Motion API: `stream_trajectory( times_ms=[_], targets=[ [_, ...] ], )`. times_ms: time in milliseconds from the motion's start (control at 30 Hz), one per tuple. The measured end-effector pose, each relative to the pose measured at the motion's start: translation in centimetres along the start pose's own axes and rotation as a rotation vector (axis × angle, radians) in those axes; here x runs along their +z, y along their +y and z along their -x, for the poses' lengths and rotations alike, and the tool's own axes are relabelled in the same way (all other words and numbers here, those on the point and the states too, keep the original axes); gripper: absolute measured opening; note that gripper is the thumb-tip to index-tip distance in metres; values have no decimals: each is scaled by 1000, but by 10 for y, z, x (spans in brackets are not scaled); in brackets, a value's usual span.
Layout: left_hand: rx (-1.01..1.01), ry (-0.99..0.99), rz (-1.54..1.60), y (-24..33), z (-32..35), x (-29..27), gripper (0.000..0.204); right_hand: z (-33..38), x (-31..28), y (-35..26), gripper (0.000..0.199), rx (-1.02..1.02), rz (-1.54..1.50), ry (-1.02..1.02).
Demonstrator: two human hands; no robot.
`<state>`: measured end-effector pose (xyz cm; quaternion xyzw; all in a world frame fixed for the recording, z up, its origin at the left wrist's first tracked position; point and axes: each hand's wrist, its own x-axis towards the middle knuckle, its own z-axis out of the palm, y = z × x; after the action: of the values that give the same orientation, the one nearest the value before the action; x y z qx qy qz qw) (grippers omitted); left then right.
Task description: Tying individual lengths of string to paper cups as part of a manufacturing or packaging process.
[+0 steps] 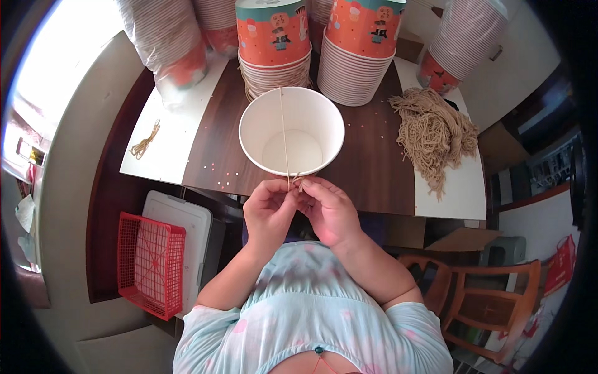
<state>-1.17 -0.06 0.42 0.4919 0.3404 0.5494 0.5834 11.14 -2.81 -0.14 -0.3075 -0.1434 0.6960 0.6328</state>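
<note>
A large white paper bucket (pixel 261 134) stands on the brown table, its open mouth tipped toward me. A tan cord (pixel 284 124) runs across that mouth from a hole near the far rim to the near rim. Just at the near rim, my left hand (pixel 270 209) pinches the cord between thumb and fingers. Close against it, my right hand (pixel 330 209) is closed on the same cord, where a small loop or knot shows between the fingertips. Exactly how the strands cross there is partly hidden by the fingers.
Stacks of printed orange buckets (pixel 361 56) stand behind the white one, with plastic-wrapped stacks (pixel 163 47) at the back left. A heap of tan cords (pixel 433 134) lies at the right, and a small cord bundle (pixel 145 140) at the left. A red basket (pixel 151 262) and a wooden chair (pixel 492 305) flank me.
</note>
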Motion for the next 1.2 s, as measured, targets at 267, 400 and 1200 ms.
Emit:
stream_trajectory(
  times_ms=[267,400,1200],
  targets=[
    [-125,-57,87,8,-3,-4,7,-7,1,5,18,-446,628,112],
    [-139,-55,88,7,-5,-6,9,-9,2,-1,17,-169,364,-2],
    [-4,6,-70,4,3,-4,9,-4,1,6,18,62,8,-45]
  ],
)
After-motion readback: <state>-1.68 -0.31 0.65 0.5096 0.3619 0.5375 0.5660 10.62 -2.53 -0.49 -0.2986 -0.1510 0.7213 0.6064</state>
